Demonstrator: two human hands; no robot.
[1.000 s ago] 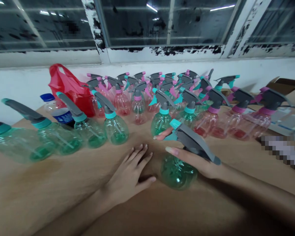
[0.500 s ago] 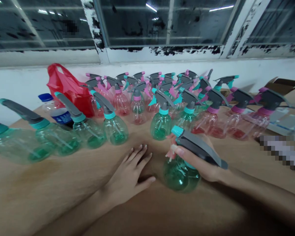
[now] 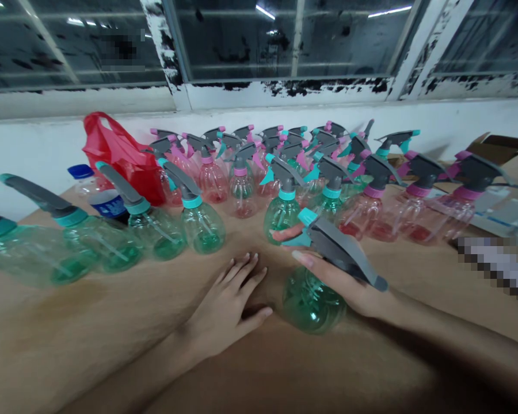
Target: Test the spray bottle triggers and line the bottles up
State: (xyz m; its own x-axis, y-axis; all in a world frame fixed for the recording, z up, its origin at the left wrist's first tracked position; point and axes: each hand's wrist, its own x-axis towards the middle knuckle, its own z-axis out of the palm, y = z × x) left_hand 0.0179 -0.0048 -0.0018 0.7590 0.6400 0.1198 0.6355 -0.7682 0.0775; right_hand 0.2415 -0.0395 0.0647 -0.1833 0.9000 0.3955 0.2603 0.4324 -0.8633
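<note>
R hand (image 3: 362, 296) is wrapped round the neck of a green spray btl (image 3: 313, 307), just under its grey head, w/ a finger at the teal trigger (image 3: 297, 240). From my end the btl sits front, R of ctr, nozzle to the L; can't tell if its base touches the table (image 3: 34, 345). My L hand (image 3: 227, 313) is open, palm-down on the table, fingers slightly spread, thumb near the btl; hands apart. Just behind the held btl I've got 2 upright green btls (image 3: 280, 215), then 3 pink btls (image 3: 365, 213) to the R. Off L, a row of 4 green btls (image 3: 204, 227). Farther back: a mixed pink/green cluster (image 3: 213, 178), red plastic bag (image 3: 121, 155), blue-capped btl (image 3: 107, 201), & a cardboard box (image 3: 498, 150) far R.
</note>
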